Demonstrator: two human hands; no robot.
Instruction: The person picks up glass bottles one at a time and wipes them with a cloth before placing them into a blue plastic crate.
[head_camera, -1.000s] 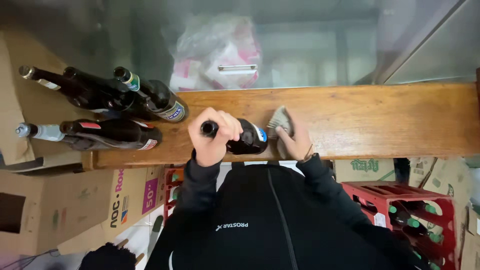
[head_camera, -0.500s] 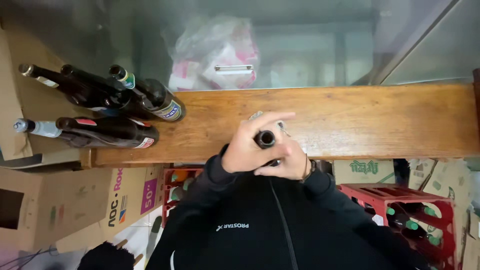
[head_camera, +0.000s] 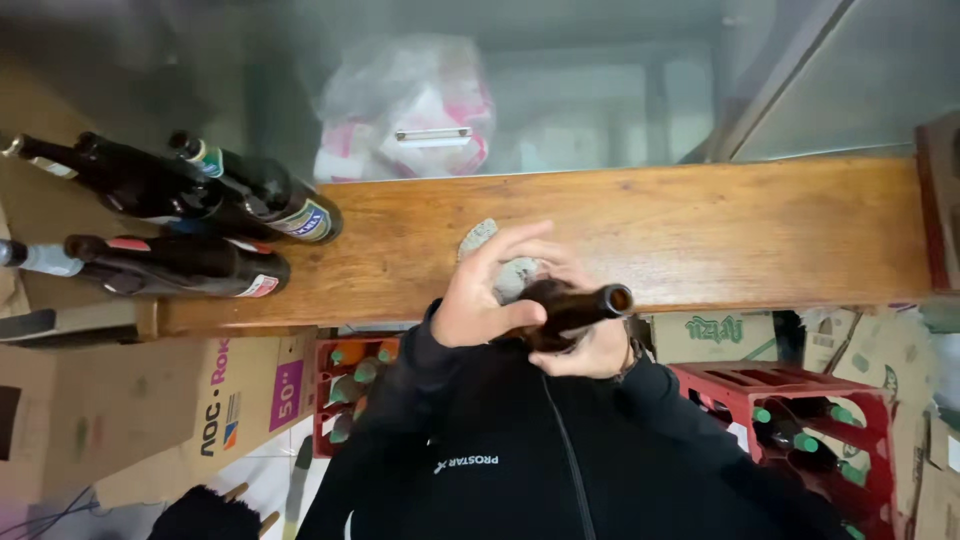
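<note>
I hold a dark brown glass bottle (head_camera: 570, 308) tilted over the near edge of a wooden counter (head_camera: 760, 230), its open mouth pointing right. My right hand (head_camera: 592, 352) grips the bottle from underneath. My left hand (head_camera: 482, 298) wraps over its lower part, fingers spread, and presses a grey cloth (head_camera: 478, 240) against the glass. The bottle's base is hidden behind my left hand.
Several dark bottles (head_camera: 190, 265) lie on their sides at the counter's left end. A plastic bag (head_camera: 405, 110) sits behind the counter. Red crates of green-capped bottles (head_camera: 800, 420) stand below right, another crate (head_camera: 345, 390) and cardboard boxes (head_camera: 120, 400) below left.
The bottle has been lifted off the counter and turned: its mouth pointed left, then up at the camera, and now points right. The cloth has passed from the right hand's side to the left.
</note>
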